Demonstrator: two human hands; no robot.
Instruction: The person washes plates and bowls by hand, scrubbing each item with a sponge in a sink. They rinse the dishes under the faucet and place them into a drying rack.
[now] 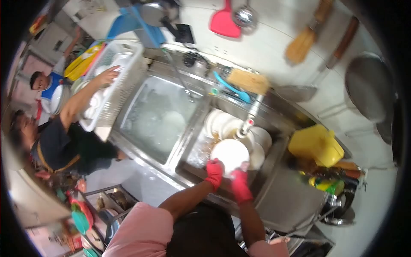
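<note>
I had the white plate (230,155) over the right-hand basin (267,171), just below the end of the white tap (248,124). Its broad face was turned up toward my head camera, its near edge toward the two gloved hands. The outline looked round, so I could make out no long axis.

My left hand (215,173), in a pinkish-red glove, was at the near-left rim, its fingers curled and pinching that edge. My right hand (240,184) was at the near-right rim; it came through blurred, and I could not tell whether its fingers were spread or pressed together.

Stacked white dishes (219,121) lay in the same basin, beyond the plate and to its right. Cloudy water stood in the left-hand basin (147,124), with a pale round dish (173,121) in it. Farther left, a co-worker's hand (107,76) reached over a white basket (112,100) of dishes.
</note>
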